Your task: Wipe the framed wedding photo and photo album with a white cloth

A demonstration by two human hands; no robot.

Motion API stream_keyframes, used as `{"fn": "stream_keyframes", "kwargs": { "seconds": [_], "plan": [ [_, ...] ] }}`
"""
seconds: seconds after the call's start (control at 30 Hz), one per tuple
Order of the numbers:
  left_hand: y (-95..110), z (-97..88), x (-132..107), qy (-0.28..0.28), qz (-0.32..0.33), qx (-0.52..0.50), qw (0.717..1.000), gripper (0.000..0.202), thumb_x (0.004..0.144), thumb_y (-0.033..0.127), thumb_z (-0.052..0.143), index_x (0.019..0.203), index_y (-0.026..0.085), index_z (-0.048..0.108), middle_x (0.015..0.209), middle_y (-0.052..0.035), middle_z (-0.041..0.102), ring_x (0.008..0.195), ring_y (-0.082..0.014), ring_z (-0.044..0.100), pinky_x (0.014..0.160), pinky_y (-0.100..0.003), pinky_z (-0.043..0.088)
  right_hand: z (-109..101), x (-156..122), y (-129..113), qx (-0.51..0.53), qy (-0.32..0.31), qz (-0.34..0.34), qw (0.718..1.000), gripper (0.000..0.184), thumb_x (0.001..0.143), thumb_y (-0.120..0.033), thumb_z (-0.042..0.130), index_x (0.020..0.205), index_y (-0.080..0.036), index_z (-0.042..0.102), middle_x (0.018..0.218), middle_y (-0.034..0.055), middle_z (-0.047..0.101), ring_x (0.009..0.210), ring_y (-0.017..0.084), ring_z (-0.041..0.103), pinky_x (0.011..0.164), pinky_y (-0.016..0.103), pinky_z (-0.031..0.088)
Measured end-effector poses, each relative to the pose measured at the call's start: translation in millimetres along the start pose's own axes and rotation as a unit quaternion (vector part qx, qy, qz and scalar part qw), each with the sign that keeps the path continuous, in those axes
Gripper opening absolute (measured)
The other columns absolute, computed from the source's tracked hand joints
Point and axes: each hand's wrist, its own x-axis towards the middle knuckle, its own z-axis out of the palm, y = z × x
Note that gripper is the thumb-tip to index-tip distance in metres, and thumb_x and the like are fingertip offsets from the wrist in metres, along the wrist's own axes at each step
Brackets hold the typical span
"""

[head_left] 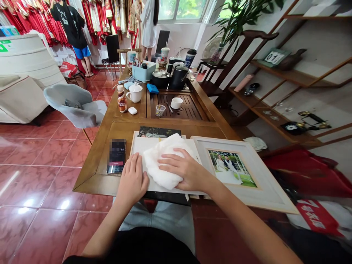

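Head view: a folded white cloth (pixel 165 161) is pressed onto a white-covered album (pixel 140 146) at the near edge of a wooden table (pixel 93 168). The right hand (pixel 187 169) is laid over the cloth from three o'clock, its fingers curled on the fabric and gripping it. The left hand (pixel 132 180) is rested flat on the album's near-left corner, at about eight o'clock of the cloth, fingers extended and relaxed, holding nothing. A phone (pixel 117 156) is seen just beside the album at nine o'clock. A framed photograph (pixel 247 179) is propped at three o'clock, overhanging the table edge. Farther up the table, at twelve o'clock, a wooden tea tray (pixel 189 108), a white teapot (pixel 134 92) and a small bottle (pixel 121 99) are set out.
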Motion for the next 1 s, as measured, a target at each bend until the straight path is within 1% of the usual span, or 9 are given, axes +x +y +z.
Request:
{"fn": "stream_keyframes", "kwargs": {
  "seconds": [0.13, 0.27, 0.43, 0.57, 0.67, 0.73, 0.83, 0.97, 1.0],
  "plan": [
    [2, 0.7, 0, 0.004, -0.002, -0.001, 1.0, 0.052, 0.098, 0.02, 0.04, 0.149, 0.009, 0.039, 0.155, -0.0207, 0.046, 0.146, -0.035, 0.042, 0.118, -0.052, 0.037, 1, -8, -6, -0.004, -0.014, -0.031, 0.999, 0.046, 0.085, -0.026, 0.061, 0.131, -0.02, 0.062, 0.136, 0.0134, 0.067, 0.132, 0.031, 0.056, 0.114, 0.06, 0.024],
    [4, 1.7, 1, 0.009, -0.006, 0.0, 1.0, 0.053, 0.097, 0.019, 0.041, 0.149, 0.009, 0.039, 0.154, -0.0219, 0.046, 0.145, -0.0351, 0.042, 0.117, -0.053, 0.039, 5, -13, -10, -0.035, 0.009, -0.018, 0.999, 0.046, 0.086, -0.026, 0.058, 0.132, -0.02, 0.061, 0.136, 0.0135, 0.067, 0.131, 0.031, 0.056, 0.114, 0.061, 0.022],
    [5, 2.1, 1, 0.007, -0.001, 0.008, 1.0, 0.054, 0.095, 0.017, 0.043, 0.148, 0.006, 0.04, 0.153, -0.0231, 0.047, 0.144, -0.036, 0.042, 0.118, -0.053, 0.039, 8, -17, -24, -0.05, 0.017, -0.046, 0.998, 0.044, 0.088, -0.031, 0.055, 0.13, -0.019, 0.06, 0.135, 0.0142, 0.068, 0.128, 0.03, 0.058, 0.115, 0.06, 0.021],
    [5, 2.4, 0, 0.02, -0.005, 0.007, 1.0, 0.053, 0.097, 0.019, 0.043, 0.148, 0.009, 0.039, 0.153, -0.0225, 0.047, 0.145, -0.0354, 0.043, 0.117, -0.053, 0.039, 7, -23, -37, -0.103, 0.011, -0.024, 0.994, 0.047, 0.084, -0.03, 0.06, 0.13, -0.02, 0.061, 0.132, 0.013, 0.069, 0.126, 0.032, 0.059, 0.113, 0.06, 0.026],
    [5, 2.5, -1, 0.02, -0.009, 0.005, 1.0, 0.053, 0.097, 0.018, 0.043, 0.149, 0.01, 0.039, 0.153, -0.0217, 0.048, 0.144, -0.0349, 0.044, 0.117, -0.052, 0.04, 10, -30, -46, -0.104, 0.007, -0.047, 0.993, 0.049, 0.082, -0.033, 0.06, 0.129, -0.018, 0.061, 0.128, 0.0141, 0.071, 0.123, 0.032, 0.06, 0.11, 0.059, 0.033],
    [5, 2.3, -1, 0.017, -0.01, 0.004, 1.0, 0.052, 0.097, 0.019, 0.042, 0.148, 0.009, 0.039, 0.153, -0.0223, 0.047, 0.144, -0.0348, 0.043, 0.117, -0.052, 0.039, 12, -36, -49, -0.099, 0.015, -0.039, 0.994, 0.05, 0.081, -0.032, 0.06, 0.128, -0.018, 0.061, 0.127, 0.0137, 0.072, 0.121, 0.031, 0.061, 0.109, 0.058, 0.034],
    [5, 1.6, -1, 0.015, -0.011, 0.004, 1.0, 0.051, 0.098, 0.02, 0.042, 0.147, 0.007, 0.039, 0.153, -0.023, 0.047, 0.145, -0.0347, 0.043, 0.118, -0.052, 0.039, 11, -48, -51, -0.105, 0.038, -0.005, 0.994, 0.051, 0.079, -0.028, 0.058, 0.128, -0.019, 0.061, 0.126, 0.0133, 0.072, 0.12, 0.031, 0.062, 0.108, 0.058, 0.033],
    [5, 0.3, 0, 0.011, -0.013, 0.003, 1.0, 0.051, 0.098, 0.019, 0.042, 0.148, 0.008, 0.04, 0.155, -0.022, 0.046, 0.146, -0.0342, 0.042, 0.118, -0.052, 0.038, 6, -63, -50, -0.107, 0.063, -0.017, 0.992, 0.049, 0.078, -0.024, 0.051, 0.125, -0.017, 0.061, 0.123, 0.0131, 0.073, 0.117, 0.03, 0.064, 0.105, 0.055, 0.033],
    [4, 0.0, 0, 0.01, -0.012, 0.002, 1.0, 0.051, 0.098, 0.019, 0.042, 0.148, 0.008, 0.04, 0.155, -0.0217, 0.045, 0.146, -0.0342, 0.042, 0.118, -0.052, 0.038, 5, -66, -49, -0.114, 0.071, -0.009, 0.991, 0.048, 0.078, -0.023, 0.05, 0.125, -0.016, 0.06, 0.122, 0.0137, 0.074, 0.115, 0.03, 0.065, 0.104, 0.054, 0.034]
  ]
}}
